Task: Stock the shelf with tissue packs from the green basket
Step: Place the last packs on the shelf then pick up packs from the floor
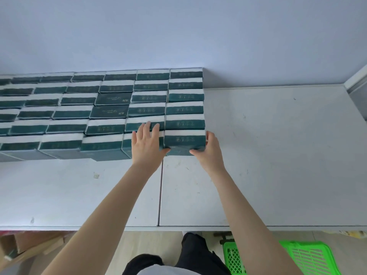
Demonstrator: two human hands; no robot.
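At left, stocked packs (pixel 65 127) fill the shelf (pixel 278 145). The left hand (pixel 148 143) lies flat on them, fingers straight. The corner tissue pack (pixel 184 140), dark green with a white band, sits at the rows' front right end. The right hand (pixel 208 149) has its fingers clamped on the pack's right side. Judged light, soft and film-slick: grip the short ends. The green basket (pixel 309 257) is on the floor, right.

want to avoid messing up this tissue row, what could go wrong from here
The end pack, gripped by the right hand, may settle crooked and leave a gap in the row. The left hand pressing flat on the neighbouring pack could shove it out of line. The green basket sits by the feet: possible trip.
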